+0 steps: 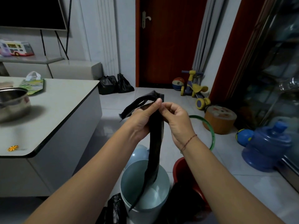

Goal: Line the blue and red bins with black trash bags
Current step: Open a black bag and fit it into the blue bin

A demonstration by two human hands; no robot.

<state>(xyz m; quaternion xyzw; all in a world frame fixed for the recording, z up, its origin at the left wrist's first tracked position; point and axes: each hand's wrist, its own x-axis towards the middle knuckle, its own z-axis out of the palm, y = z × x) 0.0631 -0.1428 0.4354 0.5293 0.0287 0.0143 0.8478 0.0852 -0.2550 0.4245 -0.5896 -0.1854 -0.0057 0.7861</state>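
A folded black trash bag (156, 143) hangs in a long narrow strip from both my hands, its lower end dangling into the pale blue bin (129, 180) on the floor below. My left hand (143, 118) grips the bag's upper part, and my right hand (176, 119) pinches its top edge right beside it. The bag's handles flop over to the left above my left hand. The red bin (178, 168) stands to the right of the blue one, partly hidden by my right forearm, with black plastic (182, 201) in front of it. Another crumpled black bag (115, 209) lies left of the blue bin.
A grey low table (64, 110) with a steel pot (13, 102) and tissue pack stands to the left. Two filled black bags (113, 84) sit by the red-brown door. A blue water jug (267, 146), green hoop, round stool, ball and toy tricycle crowd the right side.
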